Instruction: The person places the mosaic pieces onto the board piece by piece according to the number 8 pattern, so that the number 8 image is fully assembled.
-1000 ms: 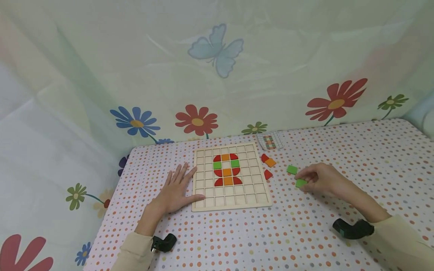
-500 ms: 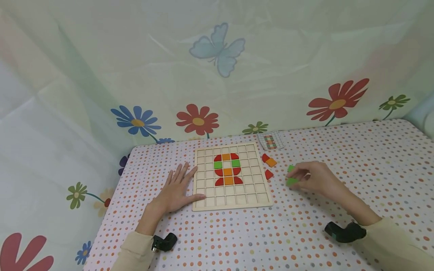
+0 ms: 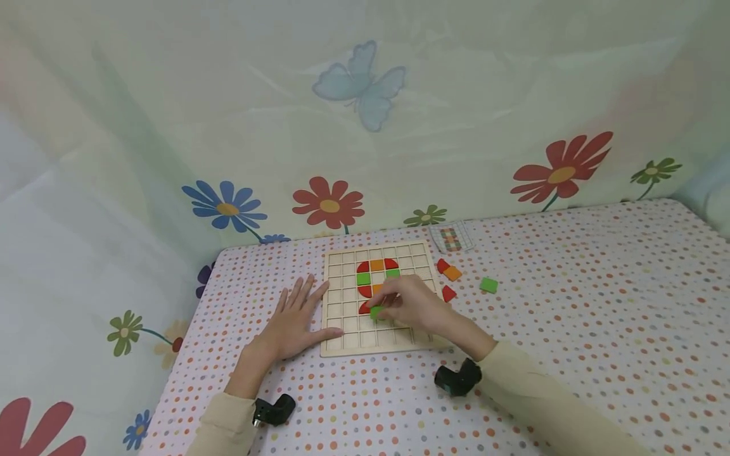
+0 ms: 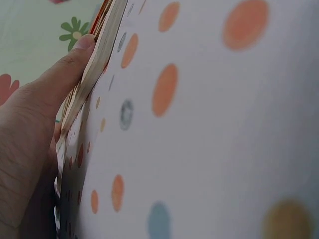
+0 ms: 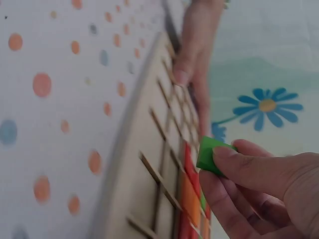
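Observation:
My right hand (image 3: 419, 307) pinches a green square tile (image 5: 205, 157) between thumb and fingers, close over the lower rows of a wooden grid board (image 3: 336, 326). Red rounded tiles (image 3: 390, 263), orange squares (image 3: 377, 265) and green squares (image 3: 363, 278) fill several cells, partly hidden behind this hand. At the board's left side lies my left hand (image 3: 291, 330), fingers spread on the cloth. Its thumb (image 4: 72, 62) rests on the board's edge.
Right of the board lie a loose green tile (image 3: 488, 285), an orange tile (image 3: 452, 273) and red tiles (image 3: 448, 294). Behind them is a pattern card (image 3: 450, 237) with a coloured grid. A dotted cloth (image 3: 570, 304) covers the table, and a flowered curtain (image 3: 456, 126) hangs behind.
My right hand has picked up one green tile from the cloth on the right and carried it left over the board. The other green tile stays behind. My left hand has not moved.

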The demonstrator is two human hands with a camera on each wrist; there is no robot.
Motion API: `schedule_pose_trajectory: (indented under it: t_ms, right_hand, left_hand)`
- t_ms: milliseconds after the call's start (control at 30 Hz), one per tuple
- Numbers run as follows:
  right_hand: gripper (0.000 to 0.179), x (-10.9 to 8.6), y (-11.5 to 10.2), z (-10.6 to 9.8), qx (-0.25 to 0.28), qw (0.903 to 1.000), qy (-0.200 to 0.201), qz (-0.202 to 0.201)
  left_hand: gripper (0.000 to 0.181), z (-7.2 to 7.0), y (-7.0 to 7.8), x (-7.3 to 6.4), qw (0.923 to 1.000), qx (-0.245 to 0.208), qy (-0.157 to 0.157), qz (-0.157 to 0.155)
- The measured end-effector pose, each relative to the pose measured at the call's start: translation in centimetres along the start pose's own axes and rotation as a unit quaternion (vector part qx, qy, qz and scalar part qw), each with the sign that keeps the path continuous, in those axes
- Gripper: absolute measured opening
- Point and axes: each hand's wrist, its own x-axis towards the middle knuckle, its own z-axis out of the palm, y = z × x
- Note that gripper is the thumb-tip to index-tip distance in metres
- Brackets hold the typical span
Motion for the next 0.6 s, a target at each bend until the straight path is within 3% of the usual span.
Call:
schedule_pose_trajectory:
  t_ms: [100,200,333,600]
  right_hand:
    - [0.014,0.9,-0.4,1.7,0.011,0.9994,-0.034,-0.001]
    - [0.015,1.0,-0.5,2.5,0.004,0.9992,-0.039,0.007]
    - [0.016,0.9,-0.5,2.6,-0.006,0.9995,-0.025,0.017]
    - [0.017,0.9,-0.5,2.7,-0.018,0.9989,-0.035,0.026]
  left_hand:
    - [0.101,-0.1,-0.4,-0.4,1.0000,0.001,0.004,-0.007]
    - [0.103,0.0,-0.4,-0.5,0.9999,-0.013,0.007,-0.003]
    - [0.105,0.4,-0.4,-0.2,0.9996,-0.019,0.020,0.008]
    - [0.105,1.2,-0.9,0.3,0.9992,-0.016,0.034,0.013]
